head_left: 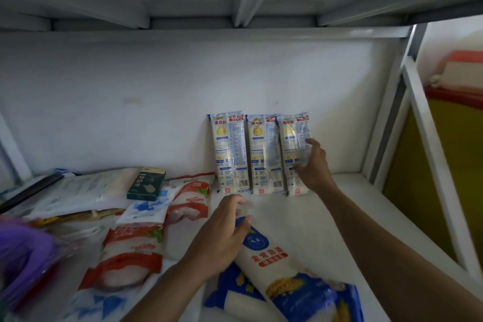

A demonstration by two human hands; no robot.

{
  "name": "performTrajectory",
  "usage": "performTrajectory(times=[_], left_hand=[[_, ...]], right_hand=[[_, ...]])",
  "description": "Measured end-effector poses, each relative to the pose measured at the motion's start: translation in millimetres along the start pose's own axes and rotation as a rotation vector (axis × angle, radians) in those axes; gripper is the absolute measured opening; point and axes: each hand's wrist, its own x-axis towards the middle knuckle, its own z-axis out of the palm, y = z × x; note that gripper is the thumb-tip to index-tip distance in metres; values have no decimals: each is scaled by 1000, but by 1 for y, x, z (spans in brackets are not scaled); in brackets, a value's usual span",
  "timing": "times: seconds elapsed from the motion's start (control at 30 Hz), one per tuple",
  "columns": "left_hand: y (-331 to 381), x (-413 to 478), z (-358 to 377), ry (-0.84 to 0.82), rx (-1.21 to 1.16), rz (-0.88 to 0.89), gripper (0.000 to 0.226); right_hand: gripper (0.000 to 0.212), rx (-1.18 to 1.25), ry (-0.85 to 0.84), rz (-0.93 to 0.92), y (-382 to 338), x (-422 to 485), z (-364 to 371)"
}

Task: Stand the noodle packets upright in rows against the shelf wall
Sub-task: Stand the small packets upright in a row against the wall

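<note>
Noodle packets [261, 154]: likely stiff, slick, brittle; grip mid-length. Right hand [313, 167] pinching rightmost packet [291, 138] of 3 upright, left hand [222, 238] clasping lower-centre packet [271, 259].

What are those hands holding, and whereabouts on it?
The right hand grips the rightmost upright packet by its right edge, about mid-height. The left hand covers the top end of the lying packet; a grip cannot be told.
</note>
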Motion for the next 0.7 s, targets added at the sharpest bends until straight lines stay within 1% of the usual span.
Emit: performTrajectory(times=[0.1, 0.2, 0.27, 0.33, 0.37, 0.4, 0.47, 0.5, 0.6, 0.67, 0.7], left_hand=[[6, -7, -8, -3, -6, -7, 29], [8, -13, -14, 6, 7, -28, 33], [8, -16, -19, 21, 32, -32, 37], [4, -18, -22, 24, 71, -25, 44], [3, -20, -25, 17, 93, -25, 48], [1, -22, -27, 9, 115, -25, 51], [0, -25, -29, -3, 156, -11, 54], [0, -25, -30, -5, 175, 0, 54], [2, -26, -31, 0, 227, 7, 53], [4, -25, -28, 13, 243, 23, 51], [4, -24, -26, 17, 247, 37, 50]], right_hand=[[76, -118, -121, -108, -29, -36, -6], [64, -281, -253, -188, -46, -85, -14], [51, -356, -418, -221, -49, -116, -20], [30, -417, -572, -246, -50, -141, -25], [23, -449, -607, -250, -49, -149, -27], [21, -483, -618, -245, -48, -155, -28], [26, -532, -618, -212, -47, -163, -30], [33, -544, -624, -185, -48, -166, -29], [66, -592, -656, -111, -57, -180, -20], [78, -721, -673, -142, -62, -195, -7], [80, -809, -663, -193, -65, -203, 0]])
